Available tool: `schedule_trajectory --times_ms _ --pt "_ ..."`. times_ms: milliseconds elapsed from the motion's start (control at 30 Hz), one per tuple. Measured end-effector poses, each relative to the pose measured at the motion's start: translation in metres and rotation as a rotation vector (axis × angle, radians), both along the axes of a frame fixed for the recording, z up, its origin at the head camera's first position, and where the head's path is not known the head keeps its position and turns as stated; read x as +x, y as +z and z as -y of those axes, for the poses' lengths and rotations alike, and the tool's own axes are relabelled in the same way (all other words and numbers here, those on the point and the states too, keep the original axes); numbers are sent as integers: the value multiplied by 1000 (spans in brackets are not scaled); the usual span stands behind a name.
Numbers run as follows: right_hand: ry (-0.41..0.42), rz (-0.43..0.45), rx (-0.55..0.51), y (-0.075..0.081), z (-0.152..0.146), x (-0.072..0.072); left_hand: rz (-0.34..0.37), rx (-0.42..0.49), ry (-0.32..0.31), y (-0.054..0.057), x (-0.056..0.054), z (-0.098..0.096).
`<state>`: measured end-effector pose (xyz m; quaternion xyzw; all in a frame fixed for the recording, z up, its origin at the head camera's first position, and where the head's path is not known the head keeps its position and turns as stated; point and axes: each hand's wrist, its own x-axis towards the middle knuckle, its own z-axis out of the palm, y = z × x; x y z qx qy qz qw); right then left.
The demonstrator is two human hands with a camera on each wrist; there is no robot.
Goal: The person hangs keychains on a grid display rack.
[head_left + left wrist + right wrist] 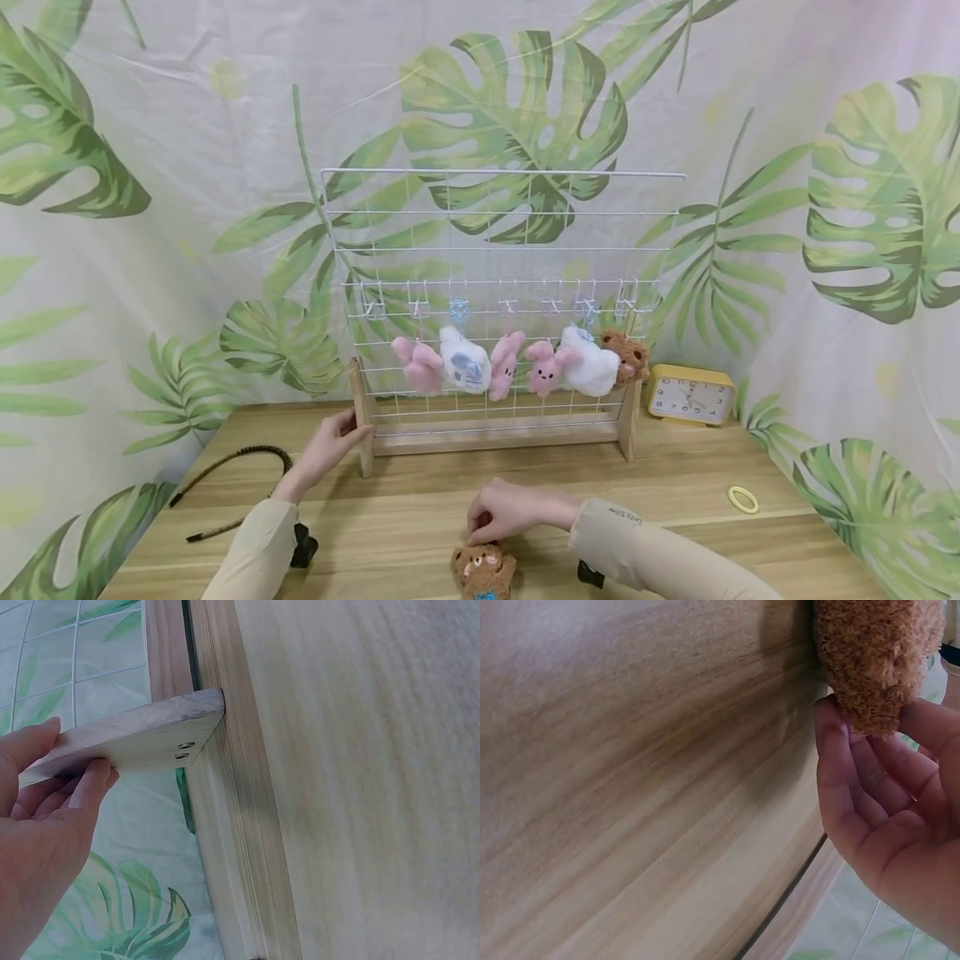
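At the left end of the wire-grid rack [504,432], my left hand [332,444] grips the wooden upright [142,739], thumb on one face and fingers on the other. Near the front of the table, my right hand [517,508] pinches a small brown plush bear [483,572] by the top of its head. The bear faces up, with a blue patch on its front. From the right wrist view, its curly fur [877,660] sits between thumb and fingers. Pink plush bunnies [550,367], white plush toys [467,362] and another brown bear [626,357] hang in a row on the grid.
A yellow clock [690,395] stands right of the rack. In front of it lies a pale yellow ring [742,500]. A dark, thin headband [258,450] lies at the left beside my left forearm. Behind the wooden table [697,550] hangs a leaf-print cloth [187,275].
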<state>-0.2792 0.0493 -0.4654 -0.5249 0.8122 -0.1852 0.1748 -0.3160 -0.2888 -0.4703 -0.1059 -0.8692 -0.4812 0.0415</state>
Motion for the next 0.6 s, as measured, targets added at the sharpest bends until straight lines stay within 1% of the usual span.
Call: schedule_trajectory --times_ms 133,267,367,533,600 --pt "7 26 4 3 1 1 -1 6 -15 0 1 0" --pt "-6 70 -25 9 -1 3 -3 9 -22 0 1 1" --pt "-19 69 -64 15 -3 4 -6 1 -19 0 0 1" --pt "-33 17 -119 28 -5 7 -14 -20 -10 -1 -3 1" --pt "-46 11 -135 33 -5 8 -12 -26 -8 -2 -3 1"
